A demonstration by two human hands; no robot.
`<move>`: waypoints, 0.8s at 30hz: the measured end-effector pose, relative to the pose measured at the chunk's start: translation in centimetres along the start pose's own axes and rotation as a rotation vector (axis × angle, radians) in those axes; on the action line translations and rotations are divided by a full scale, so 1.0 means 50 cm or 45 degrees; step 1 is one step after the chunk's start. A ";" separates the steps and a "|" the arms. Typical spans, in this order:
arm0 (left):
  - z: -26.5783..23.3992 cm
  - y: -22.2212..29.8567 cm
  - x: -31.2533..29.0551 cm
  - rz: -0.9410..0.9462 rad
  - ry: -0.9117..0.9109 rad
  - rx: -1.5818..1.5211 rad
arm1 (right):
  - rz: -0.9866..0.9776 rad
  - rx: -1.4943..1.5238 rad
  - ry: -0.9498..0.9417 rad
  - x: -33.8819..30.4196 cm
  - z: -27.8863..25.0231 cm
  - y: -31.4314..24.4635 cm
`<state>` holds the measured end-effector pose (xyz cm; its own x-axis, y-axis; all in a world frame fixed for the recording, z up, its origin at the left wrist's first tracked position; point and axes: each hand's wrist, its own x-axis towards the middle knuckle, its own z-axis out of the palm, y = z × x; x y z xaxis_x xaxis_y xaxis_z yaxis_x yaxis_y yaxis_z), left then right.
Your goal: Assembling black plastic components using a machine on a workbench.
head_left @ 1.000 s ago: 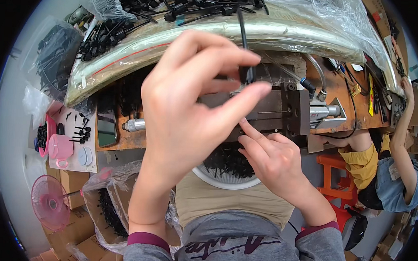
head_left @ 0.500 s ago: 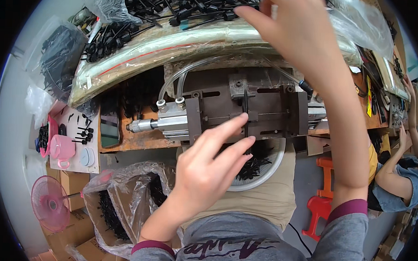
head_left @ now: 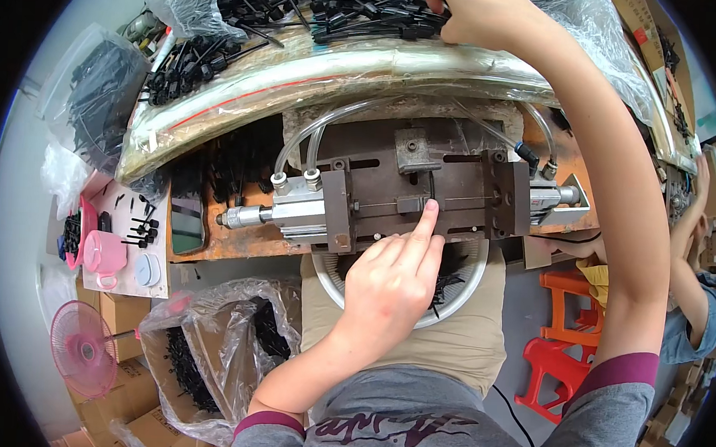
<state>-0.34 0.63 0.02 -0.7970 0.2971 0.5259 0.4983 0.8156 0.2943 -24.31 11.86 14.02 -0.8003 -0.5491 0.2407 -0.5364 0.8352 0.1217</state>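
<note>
A dark metal press fixture (head_left: 376, 176) with a cylinder at each end lies in front of me. My left hand (head_left: 395, 281) reaches over its near edge, index finger stretched out and the other fingers close beside it. That fingertip rests by the small centre block (head_left: 411, 203), on the end of a thin black strip (head_left: 432, 183). My right hand (head_left: 475, 17) is at the far pile of black stemmed plastic parts (head_left: 343, 19), its thumb and a curled finger apart at the pile's edge. The upper frame edge cuts off part of its fingers.
A white-rimmed basin (head_left: 458, 304) with black parts sits on my lap under the fixture. Clear air hoses (head_left: 298, 137) arch over it. To the left are a plastic-lined box (head_left: 225, 337), a pink fan (head_left: 85, 347) and a pink mug (head_left: 105, 251). Red stools (head_left: 543, 367) and another person (head_left: 691, 278) are at right.
My right hand has come down onto the pile's edge. The upright black part by my left fingers is gone from the fixture, and those fingers have drawn together with the index finger stretched forward.
</note>
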 end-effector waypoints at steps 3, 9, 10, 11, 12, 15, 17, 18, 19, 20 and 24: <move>-0.006 0.007 0.005 0.001 -0.024 0.079 | -0.038 0.065 0.021 -0.003 -0.002 0.021; -0.013 0.009 -0.001 -0.004 -0.063 0.175 | 0.215 0.610 -0.119 -0.040 -0.078 0.052; -0.015 0.006 0.002 -0.009 -0.076 0.179 | 0.267 0.789 -0.085 -0.040 -0.070 0.066; -0.016 0.005 0.003 -0.014 -0.089 0.183 | 0.319 0.967 -0.051 -0.039 -0.056 0.080; -0.017 0.005 0.003 -0.007 -0.096 0.190 | 0.370 1.144 -0.015 -0.040 -0.049 0.090; -0.018 0.005 0.008 0.018 -0.103 0.188 | 0.356 1.454 0.105 -0.065 -0.049 0.101; -0.019 0.002 0.007 0.012 -0.103 0.169 | 0.405 1.656 0.147 -0.072 -0.037 0.111; -0.020 -0.001 0.009 0.012 -0.112 0.149 | 0.394 1.741 0.175 -0.082 -0.036 0.113; -0.022 -0.005 0.011 0.007 -0.119 0.129 | 0.379 1.827 0.200 -0.094 -0.033 0.109; -0.023 -0.007 0.012 0.003 -0.125 0.108 | 0.365 1.912 0.225 -0.107 -0.031 0.105; -0.022 -0.002 0.011 -0.028 -0.152 0.120 | 0.177 1.965 0.318 -0.167 0.012 0.100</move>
<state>-0.44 0.17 1.15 -0.8452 0.3308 0.4196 0.4501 0.8641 0.2254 -20.46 20.63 12.05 -0.8857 -0.3241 0.3324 -0.3361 -0.0465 -0.9407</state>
